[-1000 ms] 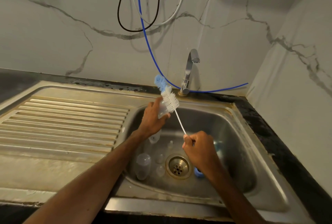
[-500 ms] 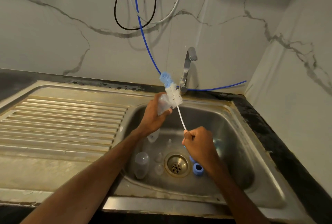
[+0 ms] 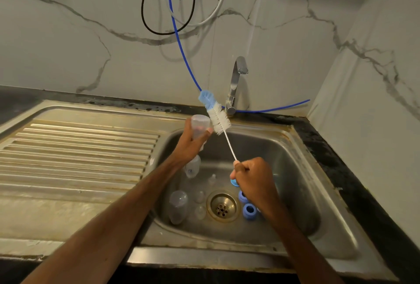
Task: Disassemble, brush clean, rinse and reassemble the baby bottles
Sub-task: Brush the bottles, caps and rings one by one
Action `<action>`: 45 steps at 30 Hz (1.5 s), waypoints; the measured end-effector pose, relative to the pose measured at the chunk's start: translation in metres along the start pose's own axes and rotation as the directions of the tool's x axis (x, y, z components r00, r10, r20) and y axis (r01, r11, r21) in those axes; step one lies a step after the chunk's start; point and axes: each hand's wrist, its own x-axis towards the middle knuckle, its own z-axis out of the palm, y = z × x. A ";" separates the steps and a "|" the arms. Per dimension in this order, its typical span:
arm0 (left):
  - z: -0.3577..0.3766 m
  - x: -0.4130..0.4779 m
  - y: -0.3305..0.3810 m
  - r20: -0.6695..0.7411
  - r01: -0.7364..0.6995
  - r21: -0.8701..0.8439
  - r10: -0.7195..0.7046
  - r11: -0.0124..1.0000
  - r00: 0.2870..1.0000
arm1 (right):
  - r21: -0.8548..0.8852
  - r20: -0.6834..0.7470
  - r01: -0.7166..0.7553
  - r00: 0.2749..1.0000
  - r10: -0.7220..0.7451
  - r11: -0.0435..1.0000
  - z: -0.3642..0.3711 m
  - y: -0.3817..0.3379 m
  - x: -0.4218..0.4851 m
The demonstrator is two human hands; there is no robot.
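Shifted brush (image 3: 219, 121) off bottle (image 3: 200, 128): bristles now just right of rim, where earlier overlapped it. Tipped bottle in left hand (image 3: 189, 147), showing open mouth whole, facing up and far. Raised right hand (image 3: 252, 176) on wire handle, uncovering two blue rings (image 3: 249, 211) right of drain (image 3: 222, 206); only one seen before, partly hidden.

Both bare forearms reach forward from the lower edge. The left hand (image 3: 191, 145) is raised higher, fingers curled round a clear bottle (image 3: 200, 124) — the right hand (image 3: 254, 176), lower and apart, fists a brush (image 3: 218, 120) by its thin handle.
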 end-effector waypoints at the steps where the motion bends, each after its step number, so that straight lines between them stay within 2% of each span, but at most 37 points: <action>1: 0.003 0.000 0.001 0.025 0.009 -0.004 -0.009 1.000 1.000 | 0.010 -0.006 0.007 1.000 -0.007 1.000 0.000 -0.003 0.002; 6: 0.010 0.002 0.002 0.095 0.109 -0.142 -0.096 0.984 0.991 | 0.018 0.005 0.004 1.000 -0.004 1.000 0.002 -0.003 0.000; 11: -0.005 0.005 0.002 0.062 0.225 -0.401 -0.218 0.888 0.974 | -0.041 0.022 0.038 0.999 -0.037 0.998 0.004 0.000 -0.008; 15: 0.004 0.000 0.007 0.121 0.257 -0.373 -0.228 0.892 0.966 | -0.003 -0.064 0.090 0.994 -0.090 0.996 0.007 -0.006 0.001; 20: -0.009 0.007 0.012 0.095 0.305 -0.592 -0.311 0.746 0.946 | -0.019 -0.022 0.117 0.993 -0.117 0.993 0.012 -0.002 -0.018; 25: 0.002 0.000 0.017 0.128 0.312 -0.536 -0.291 0.784 0.948 | 0.011 -0.061 0.103 0.993 -0.102 0.995 0.013 -0.010 0.000; 27: 0.003 0.002 0.021 0.130 0.321 -0.606 -0.307 0.728 0.943 | 0.020 -0.060 0.103 0.993 -0.102 0.994 0.012 -0.009 -0.002; 30: -0.011 0.009 0.017 0.072 0.303 -0.710 -0.363 0.636 0.929 | 0.049 0.026 0.084 0.996 -0.085 0.995 0.010 -0.007 -0.019; 32: -0.015 0.010 0.013 0.063 0.296 -0.722 -0.367 0.625 0.928 | 0.073 0.052 0.045 0.997 -0.049 0.996 0.009 -0.010 -0.017; 35: -0.006 0.004 0.021 0.130 0.317 -0.714 -0.326 0.625 0.936 | 0.177 0.059 -0.066 0.997 0.056 0.982 0.010 -0.017 -0.004; 38: -0.007 0.007 0.021 0.114 0.295 -0.752 -0.325 0.589 0.939 | 0.209 0.121 -0.084 0.991 0.059 0.974 0.008 -0.013 -0.015; 41: -0.014 0.009 0.015 0.112 0.306 -0.736 -0.338 0.603 0.935 | 0.200 0.141 -0.068 0.989 0.040 0.977 0.005 -0.013 -0.022; 45: 0.000 -0.001 0.024 0.219 0.352 -0.695 -0.282 0.627 0.934 | 0.242 0.109 -0.119 0.990 0.095 0.963 0.010 -0.018 -0.003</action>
